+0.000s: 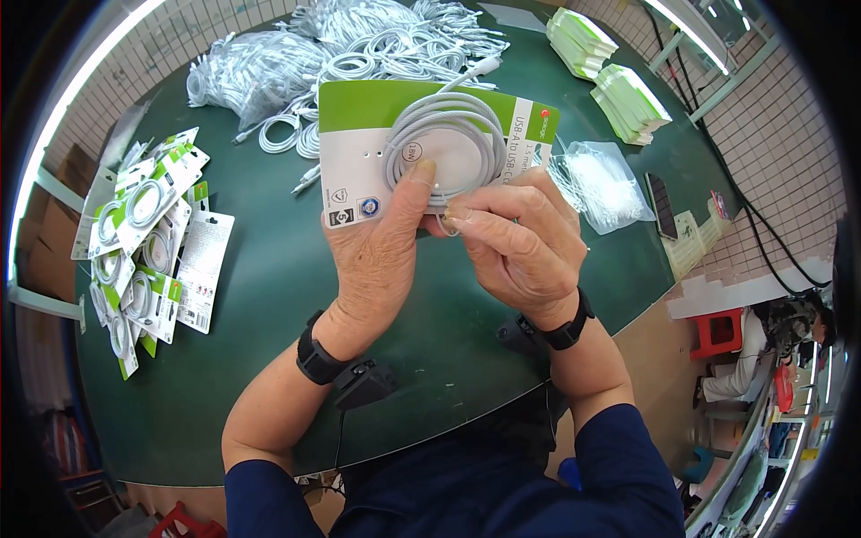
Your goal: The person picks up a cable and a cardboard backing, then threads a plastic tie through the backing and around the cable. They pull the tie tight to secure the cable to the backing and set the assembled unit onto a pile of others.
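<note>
My left hand grips a green and white backing card from its lower edge, thumb pressed over the front. A coiled white charging cable lies against the card's face, one plug end sticking up past the top edge. At the coil's bottom, my right hand pinches with thumb and index finger. What sits between those fingertips is too small to make out; it may be part of the cable or a tie. Both wrists wear black straps.
Carded cables lie piled on the green table's left. Loose and bagged white cables heap at the back. Stacks of cards stand back right, near a clear bag of thin white ties and a phone. Another person sits beyond the table's right.
</note>
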